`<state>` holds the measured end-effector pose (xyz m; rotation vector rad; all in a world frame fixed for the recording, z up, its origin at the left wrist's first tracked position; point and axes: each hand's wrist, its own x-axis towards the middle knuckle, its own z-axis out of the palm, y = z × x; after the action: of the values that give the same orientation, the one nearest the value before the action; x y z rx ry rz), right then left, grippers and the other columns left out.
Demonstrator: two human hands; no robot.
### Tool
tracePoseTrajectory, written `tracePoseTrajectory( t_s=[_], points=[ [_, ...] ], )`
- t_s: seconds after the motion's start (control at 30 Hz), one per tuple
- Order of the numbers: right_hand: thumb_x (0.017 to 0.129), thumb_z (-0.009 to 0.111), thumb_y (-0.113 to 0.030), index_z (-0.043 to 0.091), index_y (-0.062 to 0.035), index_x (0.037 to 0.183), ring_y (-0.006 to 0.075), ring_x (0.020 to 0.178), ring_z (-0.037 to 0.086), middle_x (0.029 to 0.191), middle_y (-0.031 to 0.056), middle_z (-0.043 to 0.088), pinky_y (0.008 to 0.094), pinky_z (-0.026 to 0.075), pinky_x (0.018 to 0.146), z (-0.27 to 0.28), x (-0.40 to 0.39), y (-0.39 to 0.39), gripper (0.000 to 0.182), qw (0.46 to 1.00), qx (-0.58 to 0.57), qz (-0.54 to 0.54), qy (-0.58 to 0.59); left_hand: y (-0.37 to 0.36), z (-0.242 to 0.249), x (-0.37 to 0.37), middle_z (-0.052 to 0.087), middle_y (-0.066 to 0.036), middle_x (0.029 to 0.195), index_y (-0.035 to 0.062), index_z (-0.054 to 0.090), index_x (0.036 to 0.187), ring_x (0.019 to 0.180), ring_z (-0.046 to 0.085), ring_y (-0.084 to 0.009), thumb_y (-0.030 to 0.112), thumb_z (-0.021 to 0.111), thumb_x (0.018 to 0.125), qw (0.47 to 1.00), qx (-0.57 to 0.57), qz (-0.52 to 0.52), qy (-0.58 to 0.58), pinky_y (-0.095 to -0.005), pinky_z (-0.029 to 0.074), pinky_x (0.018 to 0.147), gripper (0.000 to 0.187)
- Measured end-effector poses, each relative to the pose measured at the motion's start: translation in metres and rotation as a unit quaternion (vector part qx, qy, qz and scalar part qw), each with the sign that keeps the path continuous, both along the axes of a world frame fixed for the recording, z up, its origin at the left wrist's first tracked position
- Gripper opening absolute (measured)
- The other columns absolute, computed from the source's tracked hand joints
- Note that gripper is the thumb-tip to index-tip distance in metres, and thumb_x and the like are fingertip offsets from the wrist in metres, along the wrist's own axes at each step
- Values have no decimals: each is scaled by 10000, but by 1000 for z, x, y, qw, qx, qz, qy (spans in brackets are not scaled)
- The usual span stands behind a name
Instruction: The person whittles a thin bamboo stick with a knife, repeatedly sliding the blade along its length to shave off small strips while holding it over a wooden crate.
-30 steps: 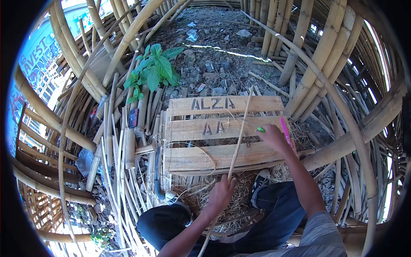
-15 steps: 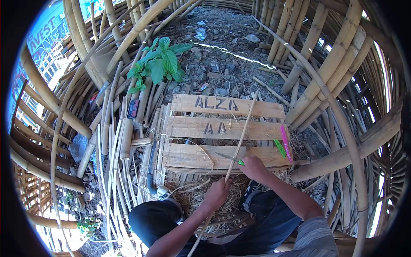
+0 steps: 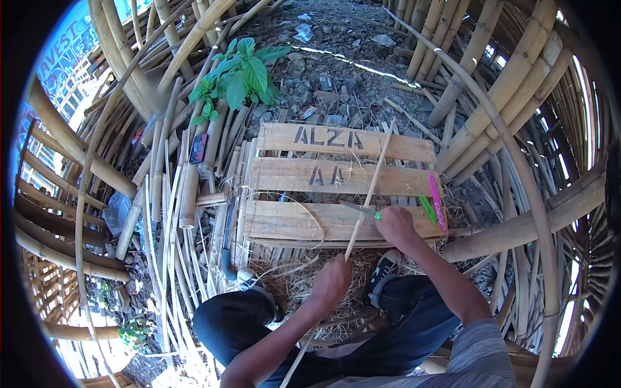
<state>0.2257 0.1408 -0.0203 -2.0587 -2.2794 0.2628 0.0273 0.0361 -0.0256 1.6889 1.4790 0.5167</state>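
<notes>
A long, thin bamboo strip (image 3: 369, 194) slants from my lap up across a slatted wooden crate (image 3: 291, 218). My left hand (image 3: 332, 284) is closed around the strip just in front of the crate's near edge, and the strip's lower end runs back past my legs. In my right hand (image 3: 396, 226) is a knife (image 3: 357, 207) with a bright green handle, mostly covered by the fingers. Its blade points left and crosses the strip above the crate's nearest slat. Dark lettering marks the two farther slats.
A pink pen-like object (image 3: 438, 202) and a flat green piece (image 3: 427, 209) lie on the crate's right side. Left of it are bamboo strips (image 3: 155, 200) and a phone (image 3: 198, 149). Straw shavings (image 3: 304, 297) cover the ground between my feet. Bamboo poles (image 3: 504, 97) stand around.
My right hand and the knife have moved forward and slightly right along the strip, away from my left hand. My left hand keeps its grip. The whole view has shifted slightly.
</notes>
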Motion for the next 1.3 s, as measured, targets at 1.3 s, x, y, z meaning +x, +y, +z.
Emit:
tracePoseTrajectory(
  t_s=[1.3],
  points=[
    [798,586,-200,618,2,733,342,699,636,715,201,618,442,509,642,26,36,4,215,995,10,-102,7,-26,25,-15,525,-273,594,-34,494,820,599,528,-474,196,465,932,996,15,-67,-53,-527,395,525,257]
  ],
)
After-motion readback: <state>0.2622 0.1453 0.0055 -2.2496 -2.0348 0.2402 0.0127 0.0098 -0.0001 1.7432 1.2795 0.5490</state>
